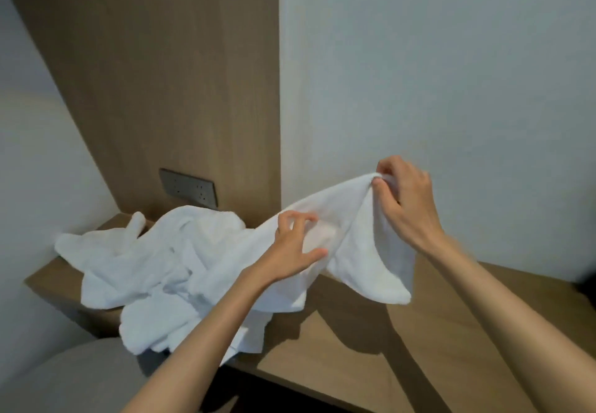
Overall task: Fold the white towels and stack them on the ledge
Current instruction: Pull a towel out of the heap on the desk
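**A:** Head view. Our right hand (pixel 406 199) pinches a corner of the raised towel (pixel 354 251), fingers (pixel 387 170) clenched on the cloth, and holds it above the ledge (pixel 419 332). Our left hand (pixel 296 245) lies against the same towel lower down. Its fingers bend at the upper edge and the thumb is spread. We cannot tell whether it actually grips.

**B:** Noted. Where is the rest?

**A:** The pile of towels (pixel 154 267) sits crumpled on the left part of the ledge and spills over the front edge. The raised towel's far end runs into that pile.

**B:** Risks, as we judge them?

**A:** First, pulling the raised towel free may drag the tangled pile off the front edge, since part of it overhangs. Second, the single pinched corner may slip before the left hand secures an edge, and the towel would then drop unfolded. Third, the corners could end up mismatched and give a skewed fold.

**B:** Surface and room?

**A:** The ledge is brown wood grain, and its right part is bare. Behind it stands a wood panel (pixel 177 73) with a grey socket plate (pixel 188 190), and to the right a white wall (pixel 435 57). A grey rounded shape (pixel 80 377) sits low on the left, and we cannot identify it.
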The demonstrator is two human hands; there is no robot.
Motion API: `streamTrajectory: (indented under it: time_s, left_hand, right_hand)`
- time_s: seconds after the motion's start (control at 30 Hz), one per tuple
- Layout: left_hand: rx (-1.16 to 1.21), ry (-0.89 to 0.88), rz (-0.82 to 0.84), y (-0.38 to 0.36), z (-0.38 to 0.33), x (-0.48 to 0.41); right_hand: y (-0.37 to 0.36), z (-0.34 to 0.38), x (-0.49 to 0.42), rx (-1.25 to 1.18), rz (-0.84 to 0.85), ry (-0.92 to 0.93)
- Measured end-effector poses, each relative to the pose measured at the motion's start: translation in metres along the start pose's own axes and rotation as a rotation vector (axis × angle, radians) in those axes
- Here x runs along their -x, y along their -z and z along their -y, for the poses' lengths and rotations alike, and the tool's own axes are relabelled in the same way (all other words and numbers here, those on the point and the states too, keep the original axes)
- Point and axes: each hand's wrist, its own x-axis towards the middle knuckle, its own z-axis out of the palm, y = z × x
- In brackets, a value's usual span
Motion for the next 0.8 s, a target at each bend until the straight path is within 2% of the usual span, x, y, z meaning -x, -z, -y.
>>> streamTrajectory:
  time_s: [0.17, 0.27, 0.37, 0.43, 0.53, 0.63, 0.8]
  left_hand:
    - [-0.079, 0.051, 0.124, -0.116, -0.023, -0.004]
    - [-0.116, 0.114, 0.24, -0.168, -0.031, -0.003]
    - [-0.18, 0.225, 0.303, -0.204, -0.034, -0.002]
    - [-0.254, 0.296, 0.288, -0.214, -0.028, 0.004]
    - [-0.34, 0.371, 0.163, -0.22, -0.019, 0.014]
    - [-0.451, 0.396, 0.081, -0.218, -0.004, 0.02]
    - [-0.599, 0.4, 0.06, -0.206, 0.024, 0.017]
  right_hand:
    - [0.051, -0.091, 0.073, 0.14, 0.205, -0.109]
    - [0.073, -0.137, 0.122, 0.208, 0.341, -0.232]
    - [0.09, -0.176, 0.166, 0.296, 0.561, -0.406]
    - [0.093, -0.186, 0.185, 0.334, 0.695, -0.487]
    - [0.089, -0.189, 0.199, 0.262, 0.744, -0.569]
    - [0.068, -0.183, 0.194, 0.139, 0.778, -0.538]
    - [0.007, -0.169, 0.181, 0.015, 0.868, -0.445]
